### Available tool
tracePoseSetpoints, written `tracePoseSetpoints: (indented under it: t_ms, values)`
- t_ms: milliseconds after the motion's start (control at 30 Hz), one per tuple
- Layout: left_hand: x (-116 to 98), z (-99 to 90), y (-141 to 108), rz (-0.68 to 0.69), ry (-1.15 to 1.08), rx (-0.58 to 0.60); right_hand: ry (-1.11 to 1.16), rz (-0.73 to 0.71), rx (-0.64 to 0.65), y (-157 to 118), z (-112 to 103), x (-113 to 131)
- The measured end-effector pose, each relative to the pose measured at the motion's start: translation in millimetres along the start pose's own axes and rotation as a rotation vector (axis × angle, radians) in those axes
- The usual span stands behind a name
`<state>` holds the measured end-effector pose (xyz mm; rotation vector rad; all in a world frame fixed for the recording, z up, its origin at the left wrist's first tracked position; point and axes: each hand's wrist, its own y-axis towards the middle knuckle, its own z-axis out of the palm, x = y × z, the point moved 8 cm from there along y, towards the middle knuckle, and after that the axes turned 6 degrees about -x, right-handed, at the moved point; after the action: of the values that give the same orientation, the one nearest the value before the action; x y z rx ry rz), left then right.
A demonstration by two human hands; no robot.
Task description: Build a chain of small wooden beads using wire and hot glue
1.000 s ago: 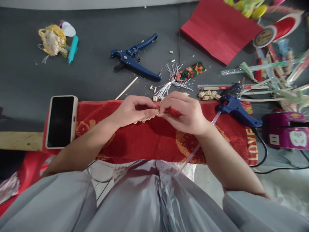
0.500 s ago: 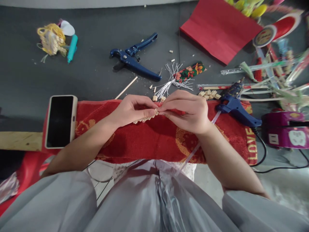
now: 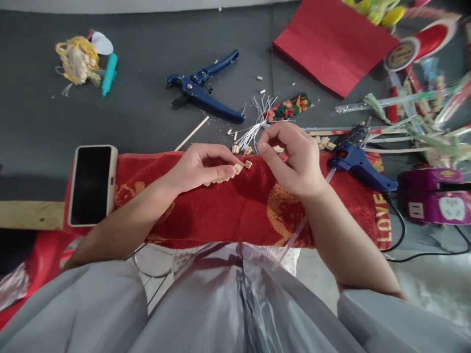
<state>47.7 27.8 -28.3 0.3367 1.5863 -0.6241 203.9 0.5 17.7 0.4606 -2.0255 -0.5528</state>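
Observation:
My left hand (image 3: 200, 169) pinches a knobbly strip of small pale wooden pieces (image 3: 221, 180) between thumb and fingers, above a folded red towel (image 3: 228, 215). A short pale wooden piece (image 3: 248, 164) shows by the strip's right end; whether it is joined to it I cannot tell. To the right, my right hand (image 3: 290, 159) is apart from the strip, its thumb and forefinger tips close together in a pinch. Anything between those tips is too small to make out. Loose pale pieces (image 3: 325, 143) lie just beyond the right hand, partly hidden by it.
A blue glue gun (image 3: 362, 166) rests on the towel's right end. Beyond the towel lie a blue cutter (image 3: 206, 90), white wires (image 3: 253, 132) and red paper (image 3: 334, 44). A phone (image 3: 91, 185) lies left; a purple power socket (image 3: 434, 196) stands right.
My right hand has drawn away from the strip, up and to the right, uncovering the small piece at its end. My left hand has stayed in place.

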Motion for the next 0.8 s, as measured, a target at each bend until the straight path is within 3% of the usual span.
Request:
tracePoseSetpoints:
  t_ms: [200, 433, 600, 800]
  values:
    - [0.9, -0.4, 0.2, 0.002, -0.019, -0.007, -0.020, 0.127, -0.008, -6.6, 4.2, -18.9]
    - [12.2, -9.8, 3.8, -0.117, -0.048, -0.168, -0.099, 0.175, -0.049, -6.2, -3.3, -25.6]
    - [19.2, -7.8, 6.6, -0.198, -0.112, -0.152, -0.053, 0.080, -0.058, -4.7, 0.2, -13.4]
    - [16.9, -3.1, 6.2, -0.220, -0.094, -0.064, 0.077, -0.103, 0.153, -7.1, 22.9, 12.0]
